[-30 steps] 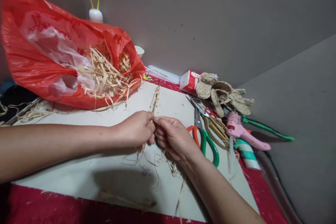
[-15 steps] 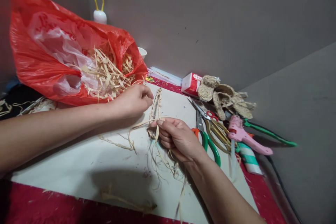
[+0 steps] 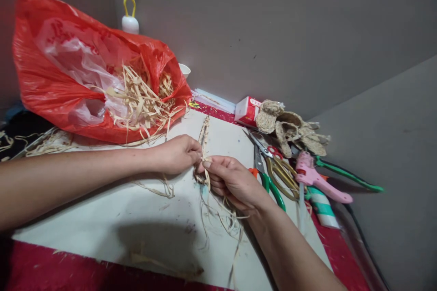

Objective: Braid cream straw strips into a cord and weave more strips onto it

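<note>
A narrow length of braided straw [image 3: 205, 132] runs away from me over the white board [image 3: 164, 232], its near end at my fingers. My right hand [image 3: 234, 181] pinches straw strands [image 3: 207, 181] at that near end, thumb on top, with loose ends hanging below. Close against it on the left, my left hand [image 3: 180, 153] is closed with its fingertips at the same strands; the exact piece between them is mostly hidden. Thin loose fibres [image 3: 221, 223] trail over the board under my right hand.
A red plastic bag [image 3: 68, 113] full of straw strips [image 3: 139, 100] lies at the back left. To the right are green-and-orange-handled scissors [image 3: 273, 191], gold-handled scissors [image 3: 283, 175], a pink glue gun [image 3: 316, 177], coiled straw pieces [image 3: 290, 127] and a red-and-white box [image 3: 248, 110].
My left hand moved away to the upper left, then came back beside my right hand at the braid's near end. My right hand kept its pinch on the strands throughout.
</note>
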The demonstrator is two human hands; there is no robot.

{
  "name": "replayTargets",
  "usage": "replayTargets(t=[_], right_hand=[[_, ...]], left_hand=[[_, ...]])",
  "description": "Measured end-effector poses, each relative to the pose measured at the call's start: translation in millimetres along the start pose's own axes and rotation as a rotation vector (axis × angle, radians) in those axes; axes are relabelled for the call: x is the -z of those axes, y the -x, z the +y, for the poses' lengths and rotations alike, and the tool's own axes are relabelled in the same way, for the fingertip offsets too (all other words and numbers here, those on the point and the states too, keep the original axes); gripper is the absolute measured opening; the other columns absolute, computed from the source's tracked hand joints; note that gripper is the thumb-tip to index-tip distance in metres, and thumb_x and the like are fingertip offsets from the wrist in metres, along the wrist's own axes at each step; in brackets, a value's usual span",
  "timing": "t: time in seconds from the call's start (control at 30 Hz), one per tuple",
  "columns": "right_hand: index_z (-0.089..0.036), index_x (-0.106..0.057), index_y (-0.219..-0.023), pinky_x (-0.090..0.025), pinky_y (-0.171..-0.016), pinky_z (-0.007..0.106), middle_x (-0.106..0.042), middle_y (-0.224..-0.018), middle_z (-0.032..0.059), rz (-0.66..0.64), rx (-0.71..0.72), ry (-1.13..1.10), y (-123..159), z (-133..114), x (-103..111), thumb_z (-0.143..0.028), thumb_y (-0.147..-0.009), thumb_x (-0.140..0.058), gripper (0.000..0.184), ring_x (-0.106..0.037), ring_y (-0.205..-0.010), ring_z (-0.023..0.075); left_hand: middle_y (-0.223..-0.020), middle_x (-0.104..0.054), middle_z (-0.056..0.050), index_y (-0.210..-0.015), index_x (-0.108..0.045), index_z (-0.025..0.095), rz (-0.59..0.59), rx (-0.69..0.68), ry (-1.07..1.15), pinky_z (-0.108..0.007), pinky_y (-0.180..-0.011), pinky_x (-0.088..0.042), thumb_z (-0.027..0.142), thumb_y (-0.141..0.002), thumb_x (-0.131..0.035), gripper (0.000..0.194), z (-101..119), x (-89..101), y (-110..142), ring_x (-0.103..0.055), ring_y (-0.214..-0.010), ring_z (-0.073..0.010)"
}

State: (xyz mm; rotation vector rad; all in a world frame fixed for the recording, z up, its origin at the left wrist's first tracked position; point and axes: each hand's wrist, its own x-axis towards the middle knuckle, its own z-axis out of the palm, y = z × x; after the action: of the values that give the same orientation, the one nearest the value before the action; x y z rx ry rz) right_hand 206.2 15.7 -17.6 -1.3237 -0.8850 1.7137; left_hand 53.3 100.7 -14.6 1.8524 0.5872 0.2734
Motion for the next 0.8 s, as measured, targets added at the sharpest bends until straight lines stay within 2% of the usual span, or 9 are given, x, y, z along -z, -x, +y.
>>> replayTargets(t=[0.13,0.23,0.3,0.37,0.47,0.6,0.8], right_hand=[[-0.014,-0.057,-0.070,-0.006,-0.035,0.020,-0.025,-0.037,-0.0128,0.005,-0.005,0.070,-0.6,0.9,1.6,-0.039,-0.076,-0.064,0.026,-0.011,-0.034,0.0027],[-0.015,-0.058,-0.071,-0.006,-0.036,0.021,-0.025,-0.037,-0.0126,0.012,-0.009,0.102,-1.3,1.6,2.5,-0.040,-0.075,-0.064,0.026,-0.012,-0.035,0.0032],[-0.015,-0.058,-0.073,-0.006,-0.036,0.021,-0.025,-0.038,-0.0124,0.023,-0.014,0.123,-1.5,2.1,2.8,-0.041,-0.075,-0.064,0.027,-0.013,-0.035,0.0036],[-0.015,-0.058,-0.073,-0.005,-0.036,0.022,-0.025,-0.039,-0.0123,0.032,-0.018,0.145,-1.5,2.6,2.5,-0.041,-0.076,-0.063,0.027,-0.013,-0.036,0.0040],[-0.016,-0.058,-0.072,-0.005,-0.037,0.023,-0.025,-0.040,-0.0120,0.039,0.001,0.185,-1.3,3.3,1.1,-0.041,-0.076,-0.063,0.027,-0.013,-0.036,0.0042],[-0.015,-0.059,-0.073,-0.009,-0.039,0.023,-0.031,-0.045,-0.0100,0.052,0.052,0.298,-0.7,3.8,0.3,-0.044,-0.077,-0.060,0.029,-0.016,-0.039,0.0044],[-0.016,-0.056,-0.068,-0.022,-0.046,0.022,-0.035,-0.054,-0.0065,0.103,0.119,0.539,2.7,2.7,6.5,-0.045,-0.081,-0.054,0.032,-0.026,-0.049,0.0081]], left_hand=[[-0.062,-0.058,0.002,-0.066,-0.060,0.013,-0.048,0.034,-0.024,-0.019,-0.058,-0.036,0.015,-0.078,-0.041,0.022,3.2,5.4,-0.7,-0.045,-0.056,-0.0082],[-0.062,-0.059,0.001,-0.067,-0.062,0.013,-0.077,0.109,0.046,-0.018,-0.054,-0.034,0.015,-0.077,-0.043,0.022,3.5,6.3,-1.5,-0.043,-0.052,-0.0068],[-0.050,-0.050,0.003,-0.068,-0.064,0.012,-0.104,0.193,0.141,-0.018,-0.043,-0.026,0.018,-0.076,-0.045,0.021,2.8,6.6,-2.0,-0.034,-0.042,-0.0059],[-0.038,-0.034,0.006,-0.068,-0.064,0.013,-0.137,0.265,0.232,-0.022,-0.036,-0.015,0.024,-0.077,-0.047,0.023,1.7,7.1,-2.3,-0.021,-0.034,-0.0060],[-0.035,-0.023,0.009,-0.068,-0.063,0.013,-0.167,0.298,0.302,-0.023,-0.033,-0.008,0.031,-0.078,-0.049,0.025,0.1,7.3,-2.3,-0.014,-0.030,-0.0061],[-0.035,-0.027,0.008,-0.064,-0.060,0.015,-0.130,0.305,0.316,-0.023,-0.033,-0.010,0.025,-0.075,-0.051,0.017,1.2,5.9,-2.0,-0.016,-0.031,-0.0056],[-0.040,-0.034,0.008,-0.057,-0.051,0.015,-0.012,0.295,0.225,-0.020,-0.037,-0.013,0.021,-0.071,-0.052,0.016,5.3,2.4,-1.0,-0.022,-0.035,-0.0040]])
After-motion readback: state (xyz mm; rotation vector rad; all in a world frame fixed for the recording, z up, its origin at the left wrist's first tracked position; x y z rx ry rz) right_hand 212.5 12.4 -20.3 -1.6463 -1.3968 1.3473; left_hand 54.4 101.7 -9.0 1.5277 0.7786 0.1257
